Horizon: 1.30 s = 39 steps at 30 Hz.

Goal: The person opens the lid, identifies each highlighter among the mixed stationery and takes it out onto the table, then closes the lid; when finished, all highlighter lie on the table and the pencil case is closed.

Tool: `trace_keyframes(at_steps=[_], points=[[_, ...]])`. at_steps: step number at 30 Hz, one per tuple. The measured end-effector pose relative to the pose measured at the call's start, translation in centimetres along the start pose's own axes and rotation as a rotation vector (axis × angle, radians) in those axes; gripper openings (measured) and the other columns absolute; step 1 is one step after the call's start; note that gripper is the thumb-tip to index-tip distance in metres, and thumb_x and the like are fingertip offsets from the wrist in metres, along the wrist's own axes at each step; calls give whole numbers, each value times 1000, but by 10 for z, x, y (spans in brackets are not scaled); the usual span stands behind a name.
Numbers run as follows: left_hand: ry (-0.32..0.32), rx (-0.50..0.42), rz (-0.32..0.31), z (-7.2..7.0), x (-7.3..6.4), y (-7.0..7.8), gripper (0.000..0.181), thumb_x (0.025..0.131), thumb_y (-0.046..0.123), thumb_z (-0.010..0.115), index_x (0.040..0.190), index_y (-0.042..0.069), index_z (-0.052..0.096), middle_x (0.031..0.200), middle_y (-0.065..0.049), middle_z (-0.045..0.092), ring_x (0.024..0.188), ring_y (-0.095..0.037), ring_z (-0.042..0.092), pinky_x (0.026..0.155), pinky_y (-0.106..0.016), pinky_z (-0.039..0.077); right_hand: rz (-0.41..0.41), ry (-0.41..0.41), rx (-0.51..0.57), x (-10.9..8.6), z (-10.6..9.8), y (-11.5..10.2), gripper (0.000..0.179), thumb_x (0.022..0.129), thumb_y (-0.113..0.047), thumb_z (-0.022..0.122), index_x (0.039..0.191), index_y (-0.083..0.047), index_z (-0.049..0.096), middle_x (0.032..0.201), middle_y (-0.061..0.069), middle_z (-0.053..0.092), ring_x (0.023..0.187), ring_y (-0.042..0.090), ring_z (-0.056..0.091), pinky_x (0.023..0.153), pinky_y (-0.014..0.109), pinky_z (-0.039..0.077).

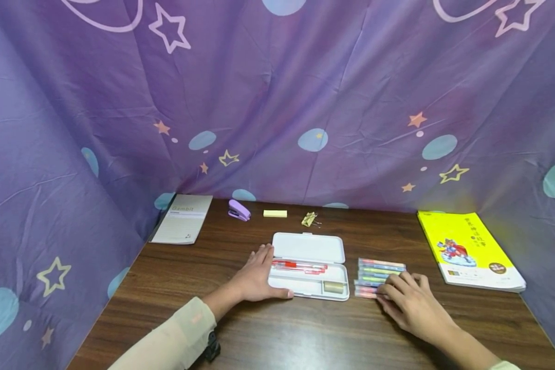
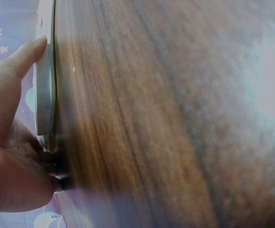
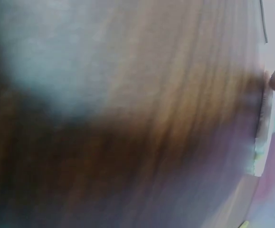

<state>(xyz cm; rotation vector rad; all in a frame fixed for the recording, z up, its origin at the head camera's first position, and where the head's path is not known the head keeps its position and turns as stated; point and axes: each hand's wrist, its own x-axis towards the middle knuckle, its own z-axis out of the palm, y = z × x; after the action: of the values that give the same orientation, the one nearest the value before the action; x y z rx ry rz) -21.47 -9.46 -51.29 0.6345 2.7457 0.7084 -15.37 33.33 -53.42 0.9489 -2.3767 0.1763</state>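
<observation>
A white pencil case lies unfolded on the table, with red pens and an eraser-like beige block inside. My left hand rests against its left side, fingers extended and thumb along the front edge. In the left wrist view, that thumb touches the side of the case. Right of the case, several coloured highlighters lie in a row. My right hand bends over their right ends, thumb and fingers pinching the nearest pinkish highlighter. The right wrist view is blurred, showing the thumb at its side.
Behind the case are a purple stapler, a yellow sticky-note pad and a gold binder clip. A grey notebook lies at the back left, a yellow book on the right. A purple curtain encloses the table.
</observation>
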Motion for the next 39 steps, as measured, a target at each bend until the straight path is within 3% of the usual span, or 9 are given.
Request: trace_keyframes(at_steps=[3, 6, 10, 14, 18, 22, 27, 31, 39], points=[[-1, -2, -1, 1, 0, 0, 142, 83, 75, 83, 175, -6, 12, 184, -29, 14, 173, -44, 11, 143, -56, 15, 17, -18, 13, 6, 1, 1, 39, 114, -48, 51, 105, -20, 77, 102, -6, 67, 97, 19, 56, 86, 58, 44], [-3, -1, -5, 1, 0, 0, 141, 83, 75, 83, 175, -6, 11, 184, -28, 14, 174, -43, 11, 143, -55, 15, 49, -27, 24, 19, 4, 2, 19, 101, -34, 74, 108, -17, 78, 104, -4, 68, 97, 20, 57, 83, 57, 46], [-4, 0, -4, 2, 0, 1, 141, 83, 75, 83, 175, -6, 12, 184, -28, 14, 174, -43, 11, 143, -55, 15, 132, -50, 63, 42, 13, 2, 32, 88, -22, 89, 117, -10, 80, 110, 3, 71, 99, 23, 63, 78, 53, 49], [-7, 4, 5, 4, 1, 1, 141, 84, 76, 82, 175, -6, 13, 184, -28, 14, 174, -43, 12, 143, -55, 15, 263, -124, 167, 69, 23, 0, 40, 96, -22, 86, 129, -3, 77, 120, 13, 74, 109, 34, 70, 87, 62, 60], [-5, 12, 9, 5, 1, 2, 141, 83, 77, 82, 175, -6, 13, 184, -28, 14, 174, -42, 12, 143, -55, 16, 361, -202, 271, 95, 33, 3, 47, 102, -22, 80, 140, 4, 70, 131, 23, 73, 122, 46, 70, 103, 67, 59], [-1, 20, 5, 6, 2, 1, 141, 83, 77, 81, 175, -5, 13, 184, -27, 14, 174, -42, 12, 143, -54, 16, 413, -272, 336, 116, 45, 7, 53, 104, -22, 77, 146, 7, 64, 140, 29, 70, 131, 53, 66, 111, 70, 54], [5, 22, 8, 4, 2, 0, 141, 83, 77, 82, 175, -6, 13, 184, -28, 15, 173, -43, 13, 143, -55, 16, 436, -339, 370, 131, 55, 7, 52, 106, -21, 73, 148, 8, 62, 142, 31, 70, 132, 53, 66, 112, 70, 53], [13, 17, 10, 3, 2, -1, 141, 83, 76, 83, 175, -6, 13, 183, -29, 16, 173, -44, 13, 142, -56, 17, 438, -321, 370, 137, 59, 8, 50, 104, -19, 73, 146, 8, 64, 138, 30, 72, 129, 51, 68, 111, 68, 54], [30, -42, -13, 3, 2, -2, 150, 79, 72, 89, 175, -6, 5, 183, -29, 13, 173, -44, 15, 142, -56, 15, 430, -207, 376, 141, 52, 6, 55, 100, -16, 75, 147, 7, 62, 137, 29, 72, 126, 50, 70, 108, 67, 57]])
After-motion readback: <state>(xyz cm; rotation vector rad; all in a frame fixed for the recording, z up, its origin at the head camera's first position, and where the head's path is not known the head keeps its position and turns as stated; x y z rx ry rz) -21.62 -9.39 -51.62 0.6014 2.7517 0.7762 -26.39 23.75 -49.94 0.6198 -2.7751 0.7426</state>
